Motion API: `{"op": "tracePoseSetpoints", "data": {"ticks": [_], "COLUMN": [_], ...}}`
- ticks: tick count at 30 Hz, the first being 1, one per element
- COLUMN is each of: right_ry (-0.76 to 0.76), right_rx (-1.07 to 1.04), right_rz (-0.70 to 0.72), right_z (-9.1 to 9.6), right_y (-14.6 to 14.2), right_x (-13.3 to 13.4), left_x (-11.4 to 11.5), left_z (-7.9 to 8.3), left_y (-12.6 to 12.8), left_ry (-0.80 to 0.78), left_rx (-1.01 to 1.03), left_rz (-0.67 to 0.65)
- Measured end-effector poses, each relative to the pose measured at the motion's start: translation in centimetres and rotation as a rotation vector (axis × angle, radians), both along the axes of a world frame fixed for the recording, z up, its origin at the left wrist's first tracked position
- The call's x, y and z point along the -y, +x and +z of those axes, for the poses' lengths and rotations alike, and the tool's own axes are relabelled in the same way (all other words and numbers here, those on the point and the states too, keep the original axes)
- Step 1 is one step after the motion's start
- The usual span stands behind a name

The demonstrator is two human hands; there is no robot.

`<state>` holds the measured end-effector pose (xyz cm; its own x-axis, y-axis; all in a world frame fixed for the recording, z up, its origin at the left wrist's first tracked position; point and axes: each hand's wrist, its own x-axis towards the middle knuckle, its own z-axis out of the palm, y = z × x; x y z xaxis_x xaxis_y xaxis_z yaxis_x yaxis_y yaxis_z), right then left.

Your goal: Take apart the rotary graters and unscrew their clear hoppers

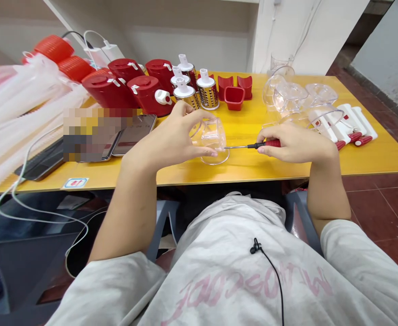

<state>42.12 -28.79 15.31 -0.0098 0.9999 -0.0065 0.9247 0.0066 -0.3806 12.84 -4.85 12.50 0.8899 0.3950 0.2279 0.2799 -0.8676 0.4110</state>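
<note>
My left hand [182, 136] is closed around a clear plastic part [215, 136] with a round rim, low over the yellow table. In my right hand [290, 142] is a screwdriver [243, 146] with a black and red handle, lying roughly level. Its tip meets the right side of the clear part; whether a screw sits there is too small to tell. Beyond my left hand stand several silver grater drums [207, 93] with white tops and several red housings [148, 93]. Small red cups [234, 97] are to their right.
Several clear plastic parts [290, 97] and white-and-red handles [351, 124] lie at the right of the table [253, 170]. Phones [134, 133], a white cable [26, 158] and plastic-wrapped red rolls [53, 47] occupy the left. A shelf wall rises behind.
</note>
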Motion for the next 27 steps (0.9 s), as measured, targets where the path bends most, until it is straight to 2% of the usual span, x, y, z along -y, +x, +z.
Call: {"op": "tracePoseSetpoints", "data": {"ticks": [4,9,15,20,27], "right_ry": [-0.013,-0.041,-0.002,0.124,0.068], "right_rx": [0.000,-0.001,-0.007,-0.049,-0.128], "right_rz": [-0.021,-0.073,-0.033,0.022,0.005], "right_z": [-0.4,-0.4,-0.4,-0.6,-1.1], "right_y": [0.6,0.8,1.2,1.7,2.3], "right_x": [-0.4,-0.6,-0.3,-0.2,-0.5], "left_x": [0.2,0.9,1.3,1.2,0.8], "left_z": [-0.3,0.4,0.8,0.5,0.2], "left_y": [0.3,0.5,0.6,0.7,0.7], "left_ry": [0.028,0.016,0.019,0.042,0.046], "left_rx": [-0.008,-0.062,-0.074,-0.065,-0.045], "left_rz": [0.002,-0.008,-0.010,-0.018,-0.040]}}
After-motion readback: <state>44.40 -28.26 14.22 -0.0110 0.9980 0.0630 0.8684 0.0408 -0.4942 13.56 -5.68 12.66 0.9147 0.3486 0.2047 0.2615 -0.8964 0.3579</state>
